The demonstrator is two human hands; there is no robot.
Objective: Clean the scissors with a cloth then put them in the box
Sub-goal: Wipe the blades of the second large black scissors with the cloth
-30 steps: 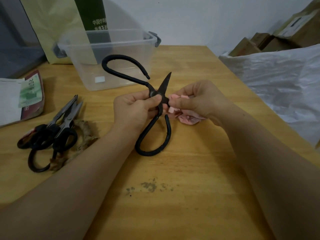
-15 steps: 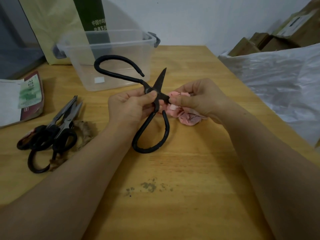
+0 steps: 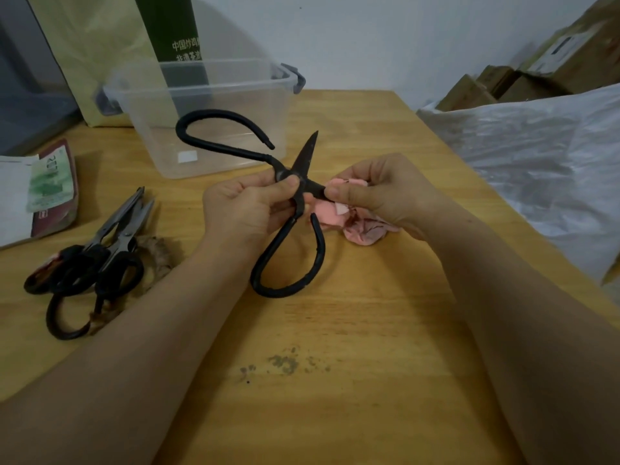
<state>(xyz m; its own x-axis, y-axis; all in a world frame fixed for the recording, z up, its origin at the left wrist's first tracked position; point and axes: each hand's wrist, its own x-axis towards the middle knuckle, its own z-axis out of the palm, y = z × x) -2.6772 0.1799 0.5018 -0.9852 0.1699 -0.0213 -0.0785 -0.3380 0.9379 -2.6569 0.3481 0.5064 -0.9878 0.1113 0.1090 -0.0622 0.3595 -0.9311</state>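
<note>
Large black iron scissors (image 3: 288, 256) with looped handles are spread wide above the wooden table (image 3: 335, 364). My left hand (image 3: 248, 209) grips them at the pivot, thumb on the joint. One blade points up toward the box; the other runs right into a pink cloth (image 3: 362, 226). My right hand (image 3: 379, 193) pinches that cloth around the blade. A clear plastic box (image 3: 208, 105) with grey latches stands behind, with nothing visible inside.
Two or three other black-handled scissors (image 3: 97, 263) lie in a pile at the left on brown scraps. Papers and a booklet (image 3: 43, 193) lie at the far left. A white plastic sack (image 3: 536, 162) borders the table's right edge; a paper bag (image 3: 110, 45) stands behind the box.
The scissors have shifted slightly left and down, and the upright blade tilted a little. My right hand with the cloth stays at the other blade near the pivot.
</note>
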